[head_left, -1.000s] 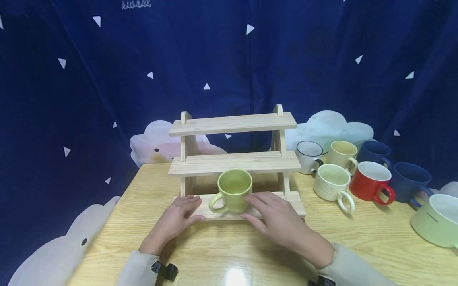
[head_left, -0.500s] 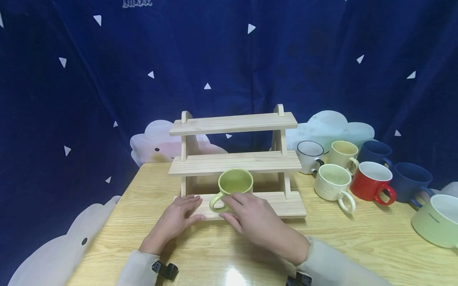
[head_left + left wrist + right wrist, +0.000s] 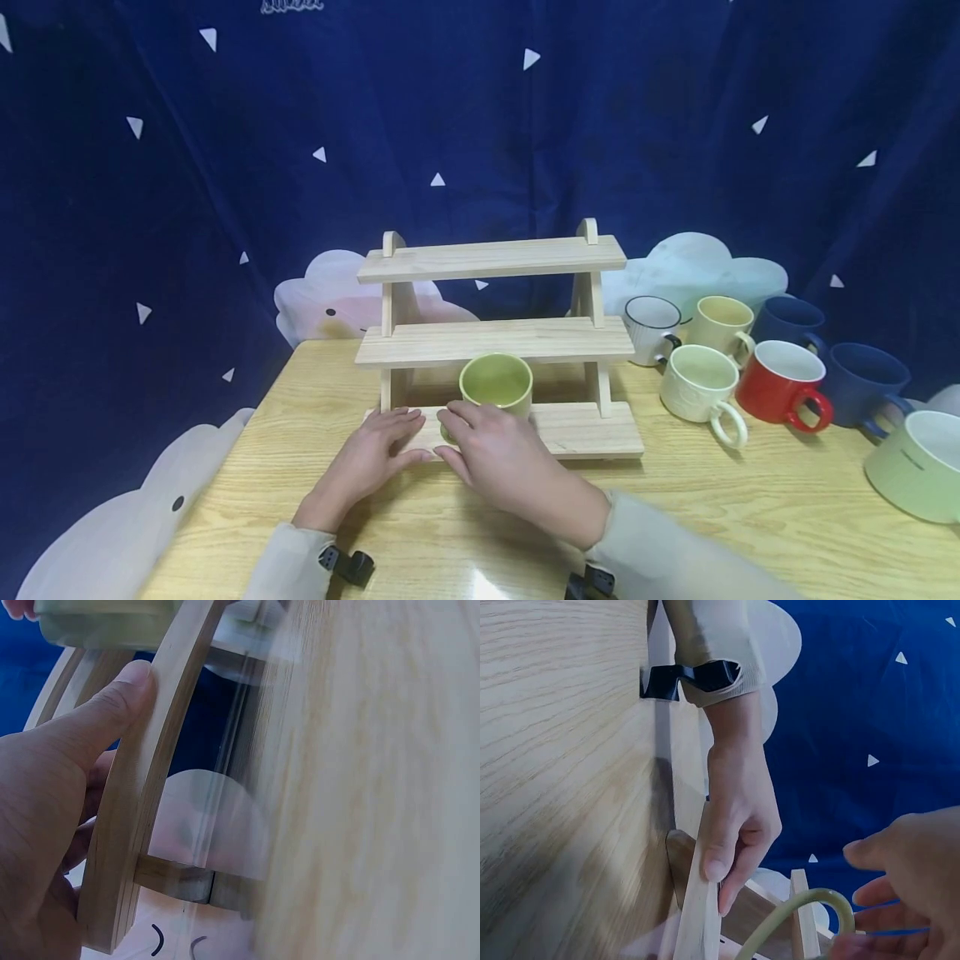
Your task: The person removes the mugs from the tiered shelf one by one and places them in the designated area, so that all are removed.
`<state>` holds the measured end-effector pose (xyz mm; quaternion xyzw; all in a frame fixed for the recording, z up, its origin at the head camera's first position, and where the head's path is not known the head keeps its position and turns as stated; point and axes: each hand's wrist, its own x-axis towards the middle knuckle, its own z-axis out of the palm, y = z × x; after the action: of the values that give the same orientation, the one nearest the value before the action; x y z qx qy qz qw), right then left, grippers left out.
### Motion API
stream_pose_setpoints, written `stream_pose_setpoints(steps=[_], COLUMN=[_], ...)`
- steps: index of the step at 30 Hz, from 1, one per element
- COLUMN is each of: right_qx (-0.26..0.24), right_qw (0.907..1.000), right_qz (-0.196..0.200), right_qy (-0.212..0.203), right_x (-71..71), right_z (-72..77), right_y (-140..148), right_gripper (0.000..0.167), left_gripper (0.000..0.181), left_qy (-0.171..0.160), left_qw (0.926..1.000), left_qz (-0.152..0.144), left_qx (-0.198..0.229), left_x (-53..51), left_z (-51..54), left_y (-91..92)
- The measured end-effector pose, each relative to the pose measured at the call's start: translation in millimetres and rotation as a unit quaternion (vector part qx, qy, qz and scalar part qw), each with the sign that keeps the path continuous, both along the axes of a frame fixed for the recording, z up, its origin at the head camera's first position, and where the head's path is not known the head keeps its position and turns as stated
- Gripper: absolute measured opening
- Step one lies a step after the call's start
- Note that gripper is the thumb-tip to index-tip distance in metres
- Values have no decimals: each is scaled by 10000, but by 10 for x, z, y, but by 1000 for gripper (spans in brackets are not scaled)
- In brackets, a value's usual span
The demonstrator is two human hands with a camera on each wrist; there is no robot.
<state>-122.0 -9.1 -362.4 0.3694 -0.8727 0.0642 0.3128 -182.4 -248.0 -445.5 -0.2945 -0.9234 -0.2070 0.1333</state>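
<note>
A green mug (image 3: 495, 377) stands on the bottom board (image 3: 592, 432) of a three-tier wooden shelf (image 3: 491, 342). My left hand (image 3: 366, 454) grips the left end of that board, thumb (image 3: 120, 697) along its front edge and fingers behind. My right hand (image 3: 498, 454) is in front of the mug, covering its lower body and most of the handle in the head view. In the right wrist view the mug's handle (image 3: 814, 895) shows beside the right fingers (image 3: 877, 891); the thumb stands apart from it. Whether a lower finger touches the handle, I cannot tell.
To the right of the shelf stand several mugs, among them a red mug (image 3: 776, 387), a white embossed mug (image 3: 693, 396) and a dark blue mug (image 3: 862, 383). A large pale green mug (image 3: 911, 475) sits at the right edge. A blue curtain (image 3: 480, 125) hangs behind.
My right hand has moved left from the mug's right side, across its front, to the handle. My left hand has stayed on the board. The mug looks unmoved.
</note>
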Motion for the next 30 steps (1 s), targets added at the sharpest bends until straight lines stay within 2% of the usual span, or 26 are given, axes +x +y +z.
stream_pose_setpoints(steps=[5, 14, 26, 30], right_qx=[124, 106, -242, -471], right_qw=[9997, 9991, 9989, 9984], right_qz=[-190, -263, -290, -264], right_qy=[65, 323, 282, 148], right_x=[-5, 1, 141, 191], right_z=[-10, -76, -156, -188], right_y=[-44, -1, 232, 330], right_gripper=[34, 25, 22, 21], left_gripper=[62, 64, 64, 65], left_qy=[-12, -34, -20, 7], left_qw=[10000, 10000, 10000, 10000], left_qz=[7, -10, 41, 46], left_qx=[1, -44, 20, -21], left_x=[-4, -8, 4, 4], left_z=[5, 3, 5, 2], left_y=[4, 16, 4, 5])
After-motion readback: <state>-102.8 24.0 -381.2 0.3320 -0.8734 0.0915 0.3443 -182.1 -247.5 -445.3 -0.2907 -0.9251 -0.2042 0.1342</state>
